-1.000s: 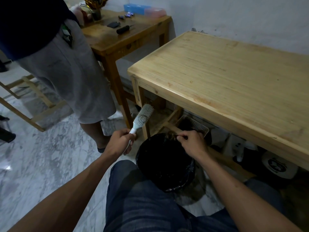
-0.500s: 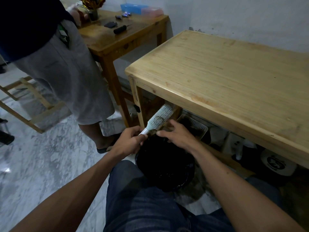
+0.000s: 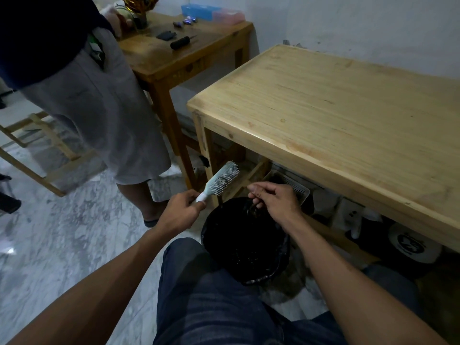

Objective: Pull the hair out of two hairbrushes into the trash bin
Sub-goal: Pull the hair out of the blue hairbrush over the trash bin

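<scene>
head: marble floor (image 3: 49, 240), bare wooden table (image 3: 336, 115) right, smaller table (image 3: 174, 58) behind, bystander in grey shorts (image 3: 99, 108) | left hand (image 3: 181, 212) gripped hairbrush (image 3: 220, 179) handle, bristles facing right, beside bin | right hand (image 3: 276, 201) over black-lined trash bin (image 3: 244, 240), fingertips pinched dark hair (image 3: 254, 207) | brush pale, some hair left in bristles

Both bare forearms reach forward over the lap, left hand (image 3: 183, 211) fisted round a pale blue plastic hairbrush (image 3: 220, 180) handle, right hand (image 3: 275, 201) knuckles-up, fingertips pinching a dark hair clump (image 3: 252, 209).
</scene>
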{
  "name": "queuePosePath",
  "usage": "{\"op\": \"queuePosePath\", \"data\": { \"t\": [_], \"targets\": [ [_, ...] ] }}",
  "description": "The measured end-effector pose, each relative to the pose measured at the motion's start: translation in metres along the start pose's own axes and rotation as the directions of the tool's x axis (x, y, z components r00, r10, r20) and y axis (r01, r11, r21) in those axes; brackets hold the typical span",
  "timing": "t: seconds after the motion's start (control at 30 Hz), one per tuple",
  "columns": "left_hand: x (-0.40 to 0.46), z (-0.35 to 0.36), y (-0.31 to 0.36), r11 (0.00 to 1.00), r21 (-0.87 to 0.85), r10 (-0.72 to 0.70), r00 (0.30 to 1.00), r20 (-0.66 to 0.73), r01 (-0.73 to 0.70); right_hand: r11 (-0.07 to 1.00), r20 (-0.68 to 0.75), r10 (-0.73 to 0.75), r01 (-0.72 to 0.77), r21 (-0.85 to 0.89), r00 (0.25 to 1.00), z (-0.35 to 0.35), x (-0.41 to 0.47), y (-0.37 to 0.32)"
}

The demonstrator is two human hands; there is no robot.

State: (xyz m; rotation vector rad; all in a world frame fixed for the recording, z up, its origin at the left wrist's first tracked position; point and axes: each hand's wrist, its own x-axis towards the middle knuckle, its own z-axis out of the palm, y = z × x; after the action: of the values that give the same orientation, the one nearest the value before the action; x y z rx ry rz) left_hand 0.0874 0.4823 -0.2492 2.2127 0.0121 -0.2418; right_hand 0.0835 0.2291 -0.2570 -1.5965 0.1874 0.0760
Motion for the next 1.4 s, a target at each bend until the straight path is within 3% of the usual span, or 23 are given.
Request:
{"op": "queuePosePath", "data": {
  "t": [0.1,0.2,0.27,0.4,0.6,0.8,0.97,1.07,1.17,1.4],
  "targets": [
    [-0.001,-0.001,-0.004,1.0,0.004,-0.02,0.999,-0.036,0.02,0.995,0.052,0.028,-0.023,-0.093,0.998,-0.003,-0.003,0.003],
    [-0.002,0.0,-0.001,1.0,0.001,0.009,1.0,-0.008,-0.009,0.918,0.203,0.147,-0.057,-0.392,0.968,0.0,-0.004,0.007],
    [-0.002,0.001,0.001,1.0,0.011,0.029,1.0,0.009,-0.029,0.847,0.17,0.095,0.01,-0.531,0.981,0.007,-0.002,0.009],
    [-0.002,0.005,0.005,0.992,0.087,0.085,0.996,0.033,-0.088,0.857,0.019,-0.173,0.16,-0.49,0.985,0.023,0.003,-0.005],
    [-0.007,0.009,0.013,0.979,0.148,0.13,0.989,0.075,-0.14,0.731,0.041,-0.336,0.288,-0.618,0.941,0.024,0.01,-0.013],
    [-0.008,0.009,0.009,0.989,0.115,0.087,0.994,0.062,-0.094,0.74,0.02,-0.318,0.261,-0.62,0.948,0.013,0.012,-0.008],
    [-0.007,0.012,0.011,0.984,0.125,0.112,0.989,0.1,-0.124,0.743,0.127,-0.312,0.325,-0.585,0.942,0.016,0.009,-0.003],
    [-0.007,0.014,0.014,0.98,0.134,0.129,0.982,0.14,-0.147,0.764,0.048,-0.338,0.304,-0.569,0.94,0.022,0.011,-0.002],
    [-0.006,0.014,0.01,0.984,0.127,0.107,0.986,0.126,-0.124,0.698,0.063,-0.391,0.34,-0.63,0.918,0.023,0.01,-0.001],
    [-0.005,0.01,0.002,0.995,0.077,0.055,0.996,0.068,-0.06,0.773,0.015,-0.266,0.223,-0.593,0.964,0.006,0.014,-0.001]
  ]
}}
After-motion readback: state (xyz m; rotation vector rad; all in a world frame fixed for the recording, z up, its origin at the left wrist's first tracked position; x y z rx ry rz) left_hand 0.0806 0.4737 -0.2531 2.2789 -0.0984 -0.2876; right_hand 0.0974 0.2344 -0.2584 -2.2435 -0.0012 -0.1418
